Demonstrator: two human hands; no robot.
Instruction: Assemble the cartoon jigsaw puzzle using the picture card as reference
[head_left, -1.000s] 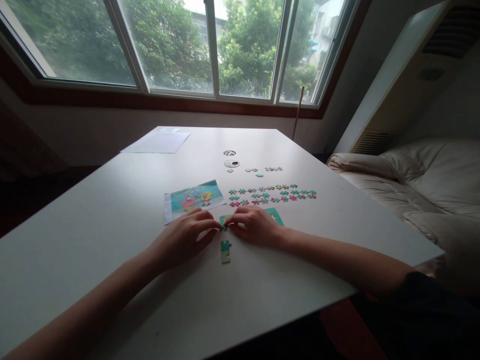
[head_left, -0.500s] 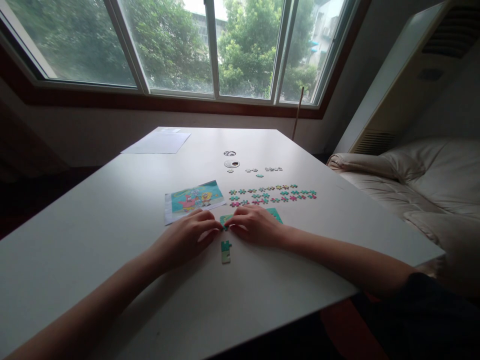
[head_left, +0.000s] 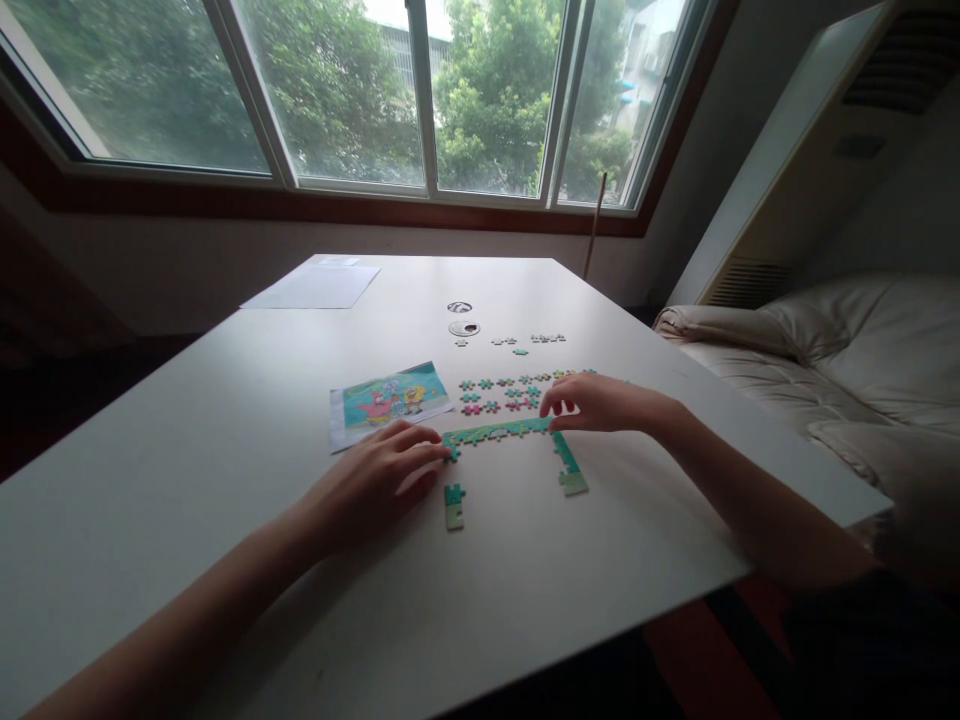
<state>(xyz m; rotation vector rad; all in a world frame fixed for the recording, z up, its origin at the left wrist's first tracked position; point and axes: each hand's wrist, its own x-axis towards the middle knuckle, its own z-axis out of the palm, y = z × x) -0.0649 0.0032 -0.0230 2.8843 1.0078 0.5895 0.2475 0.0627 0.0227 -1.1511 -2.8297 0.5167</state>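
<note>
A green strip of joined puzzle pieces (head_left: 499,432) lies on the white table (head_left: 225,420), turning down at its right end to a pale piece (head_left: 574,484). My left hand (head_left: 371,482) lies flat, fingers stretched out, its fingertips touching the strip's left end. My right hand (head_left: 604,403) is curled with thumb and fingers pinched at the strip's right corner. A small two-piece fragment (head_left: 452,505) lies apart, just below the strip's left end. Several loose coloured pieces (head_left: 499,393) sit in rows behind the strip, partly hidden by my right hand.
A cartoon reference picture (head_left: 386,400) lies left of the loose pieces. Farther back are a few more pieces (head_left: 525,341), two small round objects (head_left: 463,326), and a white sheet (head_left: 315,285). A bed with pale bedding (head_left: 840,350) stands right of the table.
My right hand has moved right, from the strip's left end beside my left hand to its right corner, uncovering the strip. My left hand has stayed put.
</note>
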